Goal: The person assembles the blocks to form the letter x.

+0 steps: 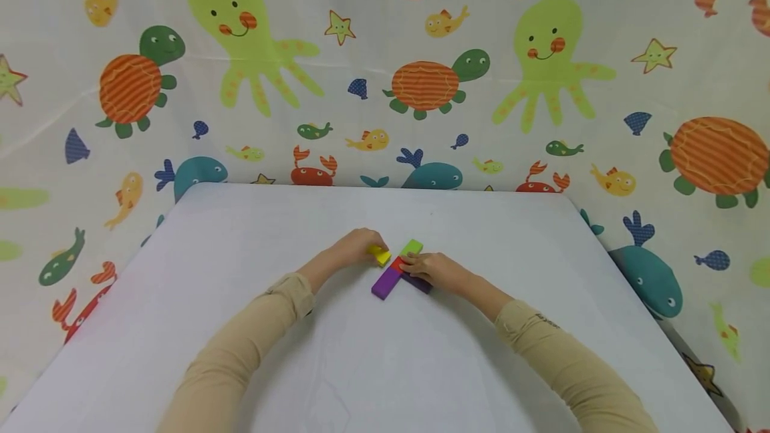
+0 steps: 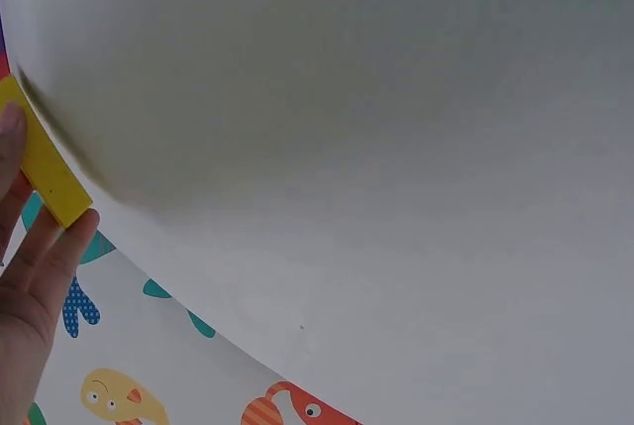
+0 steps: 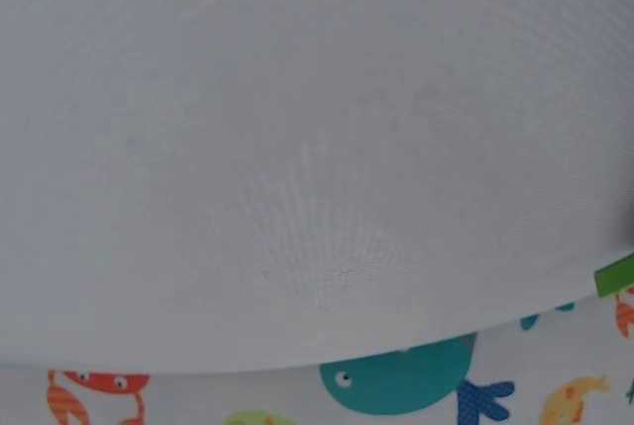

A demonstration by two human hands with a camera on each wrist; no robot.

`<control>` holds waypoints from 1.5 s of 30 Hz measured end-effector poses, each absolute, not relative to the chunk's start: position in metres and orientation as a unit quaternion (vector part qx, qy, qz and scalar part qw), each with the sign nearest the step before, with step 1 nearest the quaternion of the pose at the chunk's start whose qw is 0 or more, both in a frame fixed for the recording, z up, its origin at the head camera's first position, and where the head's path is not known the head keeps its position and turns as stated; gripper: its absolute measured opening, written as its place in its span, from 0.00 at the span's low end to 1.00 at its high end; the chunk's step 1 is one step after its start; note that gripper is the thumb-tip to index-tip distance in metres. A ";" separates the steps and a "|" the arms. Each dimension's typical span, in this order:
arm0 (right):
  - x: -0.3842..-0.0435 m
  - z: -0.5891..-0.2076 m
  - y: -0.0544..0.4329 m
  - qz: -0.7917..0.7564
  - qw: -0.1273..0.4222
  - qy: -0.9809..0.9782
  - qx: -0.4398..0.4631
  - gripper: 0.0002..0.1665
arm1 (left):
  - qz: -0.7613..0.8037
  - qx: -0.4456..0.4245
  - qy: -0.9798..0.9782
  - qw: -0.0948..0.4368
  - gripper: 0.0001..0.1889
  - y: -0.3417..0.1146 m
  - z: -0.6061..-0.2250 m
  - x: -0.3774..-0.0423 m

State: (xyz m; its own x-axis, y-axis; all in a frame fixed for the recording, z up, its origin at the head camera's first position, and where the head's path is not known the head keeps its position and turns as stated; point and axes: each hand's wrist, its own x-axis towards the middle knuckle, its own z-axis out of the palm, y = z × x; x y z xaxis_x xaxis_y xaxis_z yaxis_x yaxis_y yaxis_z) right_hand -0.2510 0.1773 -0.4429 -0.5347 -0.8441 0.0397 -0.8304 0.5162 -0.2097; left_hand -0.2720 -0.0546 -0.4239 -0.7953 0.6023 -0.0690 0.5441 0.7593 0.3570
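In the head view, my left hand (image 1: 359, 247) grips a yellow block (image 1: 381, 256) between thumb and fingers, just left of a group of coloured blocks. The left wrist view shows this yellow block (image 2: 52, 167) as a long flat-sided bar, with my fingertips at its end. My right hand (image 1: 442, 271) has its bunched fingertips at a red block (image 1: 397, 264) in the group's middle, partly covering it. Beyond the red block lies a green block (image 1: 412, 246); nearer me is a purple block (image 1: 386, 283). Another purple block (image 1: 418, 282) sits beneath my right hand, partly hidden.
The blocks lie on a white table (image 1: 385, 366). Behind it hangs a white cloth (image 1: 361, 52) printed with sea animals, which also runs down both sides. In the right wrist view only a green block (image 3: 616, 276) shows at the right edge.
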 end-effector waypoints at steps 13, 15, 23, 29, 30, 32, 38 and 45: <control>-0.250 -0.441 0.178 -0.102 0.012 0.865 -0.492 0.20 | 0.151 0.279 0.942 0.113 0.16 -0.044 -0.425 -0.276; -0.250 -0.441 0.177 -0.095 0.014 0.868 -0.488 0.20 | 0.145 0.284 0.941 0.111 0.16 -0.044 -0.425 -0.276; -0.249 -0.442 0.177 -0.086 0.002 0.868 -0.489 0.19 | 0.138 0.293 0.940 0.110 0.17 -0.041 -0.425 -0.277; -0.250 -0.442 0.176 -0.089 0.002 0.866 -0.493 0.19 | 0.132 0.298 0.939 0.107 0.16 -0.041 -0.424 -0.277; -0.250 -0.441 0.176 -0.091 0.004 0.866 -0.492 0.19 | 0.133 0.297 0.939 0.109 0.16 -0.041 -0.424 -0.278; -0.250 -0.441 0.176 -0.092 0.009 0.867 -0.489 0.19 | 0.133 0.293 0.940 0.113 0.16 -0.041 -0.424 -0.278; -0.251 -0.441 0.174 -0.099 0.025 0.873 -0.477 0.19 | 0.133 0.280 0.943 0.123 0.17 -0.040 -0.423 -0.278; -0.250 -0.442 0.174 -0.099 0.035 0.877 -0.469 0.20 | 0.118 0.291 0.940 0.132 0.17 -0.038 -0.420 -0.280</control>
State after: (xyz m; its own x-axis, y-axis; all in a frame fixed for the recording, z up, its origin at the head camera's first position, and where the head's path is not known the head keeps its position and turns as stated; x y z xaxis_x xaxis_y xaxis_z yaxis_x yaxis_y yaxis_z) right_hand -0.2502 0.1742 -0.4421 -0.5568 -0.8300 0.0325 -0.8163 0.5396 -0.2062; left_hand -0.2796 -0.0377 -0.4203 -0.7960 0.5782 -0.1790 0.5158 0.8027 0.2992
